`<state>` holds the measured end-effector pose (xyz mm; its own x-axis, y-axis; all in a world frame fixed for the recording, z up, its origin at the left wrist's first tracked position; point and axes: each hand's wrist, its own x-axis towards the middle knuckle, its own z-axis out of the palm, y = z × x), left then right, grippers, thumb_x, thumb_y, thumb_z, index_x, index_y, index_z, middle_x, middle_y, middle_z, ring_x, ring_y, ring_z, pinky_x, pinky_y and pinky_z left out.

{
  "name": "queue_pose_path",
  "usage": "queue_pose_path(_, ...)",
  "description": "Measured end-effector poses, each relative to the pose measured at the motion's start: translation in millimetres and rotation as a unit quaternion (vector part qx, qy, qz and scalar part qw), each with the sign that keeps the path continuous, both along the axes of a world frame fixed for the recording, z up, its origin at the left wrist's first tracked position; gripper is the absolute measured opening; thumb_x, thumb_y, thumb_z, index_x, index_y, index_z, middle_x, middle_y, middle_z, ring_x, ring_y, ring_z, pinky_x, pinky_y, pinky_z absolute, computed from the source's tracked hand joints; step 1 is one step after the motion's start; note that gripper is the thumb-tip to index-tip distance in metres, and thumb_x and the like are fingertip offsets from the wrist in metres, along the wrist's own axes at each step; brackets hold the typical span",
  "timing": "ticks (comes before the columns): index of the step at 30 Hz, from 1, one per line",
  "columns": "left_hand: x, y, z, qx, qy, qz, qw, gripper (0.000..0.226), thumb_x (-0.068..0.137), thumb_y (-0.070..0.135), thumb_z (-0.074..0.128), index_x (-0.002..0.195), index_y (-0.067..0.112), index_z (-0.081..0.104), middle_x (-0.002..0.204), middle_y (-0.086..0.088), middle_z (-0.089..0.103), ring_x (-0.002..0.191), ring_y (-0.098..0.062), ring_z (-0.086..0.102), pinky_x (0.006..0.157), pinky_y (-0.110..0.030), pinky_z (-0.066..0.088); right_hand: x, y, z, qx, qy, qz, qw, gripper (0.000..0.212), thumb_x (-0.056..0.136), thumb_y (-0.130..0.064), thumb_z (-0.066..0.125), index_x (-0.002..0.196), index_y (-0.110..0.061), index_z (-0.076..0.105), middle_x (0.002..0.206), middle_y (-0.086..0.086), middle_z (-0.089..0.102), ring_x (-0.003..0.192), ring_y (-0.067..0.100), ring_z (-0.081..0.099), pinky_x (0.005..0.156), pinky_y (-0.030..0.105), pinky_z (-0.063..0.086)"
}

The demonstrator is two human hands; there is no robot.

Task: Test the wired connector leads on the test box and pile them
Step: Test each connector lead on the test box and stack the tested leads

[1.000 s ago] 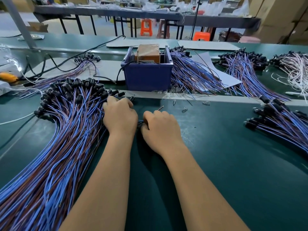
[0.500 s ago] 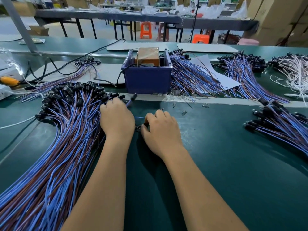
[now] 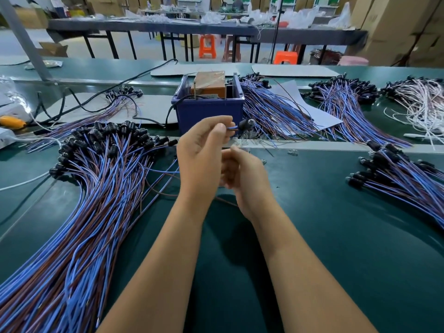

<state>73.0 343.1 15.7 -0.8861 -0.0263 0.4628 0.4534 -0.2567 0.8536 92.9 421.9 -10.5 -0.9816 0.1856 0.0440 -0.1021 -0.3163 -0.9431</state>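
Note:
My left hand [image 3: 204, 150] is raised above the green table and pinches the blue and brown wires of one connector lead [image 3: 245, 123], just behind its black head. That head points at the front of the blue test box [image 3: 209, 111], which holds an orange-brown unit. My right hand [image 3: 242, 174] sits close beside and below the left, fingers curled; the lead's wires seem to run into it, but what it holds is hidden. A large pile of leads [image 3: 96, 179] fans out on the left. A smaller pile [image 3: 394, 171] lies on the right.
More lead bundles [image 3: 271, 111] lie behind and to the right of the box, with white-wired ones [image 3: 422, 104] at far right. A black cable [image 3: 101, 99] runs across the grey mat at back left. Small clear parts [image 3: 292, 153] are scattered along the table's seam.
Both hands have lifted off the table at the edge of the left pile. The left hand now carries one lead up toward the blue box; the right hand rose with it.

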Motion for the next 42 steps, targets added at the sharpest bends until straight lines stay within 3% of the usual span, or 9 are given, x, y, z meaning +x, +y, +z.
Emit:
queue_pose_path(7, -1, -15, 7, 0.025, -0.167, -0.391, 0.905, 0.046, 0.086, 0.038, 0.047, 0.067, 0.008, 0.076, 0.069, -0.009, 0.071, 0.062, -0.020, 0.067, 0.062, -0.025, 0.056, -6, 21, -1, -0.252, -0.012, 0.087, 0.964, 0.069, 0.104, -0.050, 0.017, 0.115, -0.005, 0.068, 0.108, 0.014, 0.069, 0.105, 0.027, 0.064, 0.100, 0.039, 0.046)
queue_pose_path(10, -1, -16, -1, -0.114, -0.231, -0.473, 0.843, 0.052, 0.087, 0.041, 0.043, 0.063, 0.008, 0.075, 0.063, -0.010, 0.068, 0.058, -0.022, 0.067, 0.057, -0.025, 0.054, -8, 35, -2, -0.293, -0.055, -0.007, 0.954, 0.053, 0.104, -0.046, 0.027, 0.105, -0.008, 0.064, 0.079, 0.007, 0.065, 0.063, 0.019, 0.060, 0.055, 0.023, 0.053)
queue_pose_path(15, -6, -19, -16, -0.274, -0.256, -0.562, 0.737, 0.055, 0.092, 0.048, 0.037, 0.082, 0.014, 0.078, 0.084, -0.011, 0.074, 0.101, -0.033, 0.067, 0.090, -0.038, 0.055, -6, 49, -6, -0.329, -0.004, -0.057, 0.943, 0.045, 0.106, -0.040, 0.028, 0.085, -0.013, 0.056, 0.043, -0.006, 0.030, 0.033, 0.006, 0.024, 0.037, 0.018, 0.024)
queue_pose_path(21, -19, -29, -17, -0.142, -0.279, -0.396, 0.863, 0.048, 0.099, 0.043, 0.039, 0.069, 0.018, 0.067, 0.076, -0.005, 0.069, 0.086, -0.029, 0.073, 0.071, -0.035, 0.057, -1, 43, -4, -0.259, 0.023, 0.083, 0.962, 0.052, 0.103, -0.053, 0.021, 0.077, -0.018, 0.050, 0.039, -0.008, 0.025, 0.032, 0.006, 0.014, 0.036, 0.019, 0.012)
queue_pose_path(25, -21, -16, -23, -0.152, -0.303, -0.231, 0.912, 0.037, 0.104, 0.040, 0.036, 0.101, 0.017, 0.064, 0.088, -0.007, 0.066, 0.054, -0.022, 0.065, 0.059, -0.031, 0.056, -3, 26, -1, -0.164, 0.036, 0.079, 0.983, 0.053, 0.104, -0.049, 0.021, 0.075, -0.015, 0.048, 0.038, -0.005, 0.024, 0.031, 0.008, 0.016, 0.039, 0.017, 0.011)
queue_pose_path(29, -13, -3, -38, -0.250, -0.130, -0.055, 0.958, 0.035, 0.102, 0.031, 0.041, 0.075, 0.015, 0.057, 0.064, 0.006, 0.060, 0.055, -0.016, 0.055, 0.058, -0.039, 0.054, -5, 12, -1, 0.017, 0.010, -0.033, 0.999, 0.051, 0.106, -0.034, 0.028, 0.063, -0.014, 0.045, 0.038, -0.001, 0.029, 0.032, 0.010, 0.019, 0.038, 0.014, 0.020)
queue_pose_path(32, -11, 2, -45, -0.346, -0.035, 0.067, 0.935, 0.035, 0.093, 0.041, 0.038, 0.068, 0.018, 0.049, 0.059, 0.011, 0.055, 0.058, -0.013, 0.047, 0.057, -0.036, 0.041, -6, 8, -5, 0.077, -0.009, -0.082, 0.994, 0.050, 0.106, -0.033, 0.033, 0.062, -0.014, 0.045, 0.045, -0.003, 0.040, 0.039, 0.009, 0.035, 0.041, 0.018, 0.030)
queue_pose_path(38, -9, 2, -41, -0.124, -0.154, -0.025, 0.980, 0.027, 0.098, 0.017, 0.048, 0.085, 0.002, 0.066, 0.075, -0.007, 0.064, 0.071, -0.019, 0.056, 0.069, -0.033, 0.046, -8, -4, -13, 0.192, 0.010, -0.054, 0.980, 0.043, 0.106, -0.028, 0.036, 0.078, -0.019, 0.067, 0.076, -0.005, 0.068, 0.079, 0.011, 0.063, 0.076, 0.032, 0.051)
queue_pose_path(42, -12, -3, -37, -0.014, -0.191, -0.085, 0.978, 0.027, 0.098, 0.007, 0.051, 0.087, 0.010, 0.075, 0.077, -0.004, 0.072, 0.072, -0.013, 0.066, 0.066, -0.022, 0.053, -9, -6, -14, 0.161, 0.031, -0.043, 0.986, 0.036, 0.103, -0.014, 0.036, 0.079, -0.023, 0.061, 0.069, -0.016, 0.060, 0.068, 0.000, 0.054, 0.066, 0.022, 0.042)
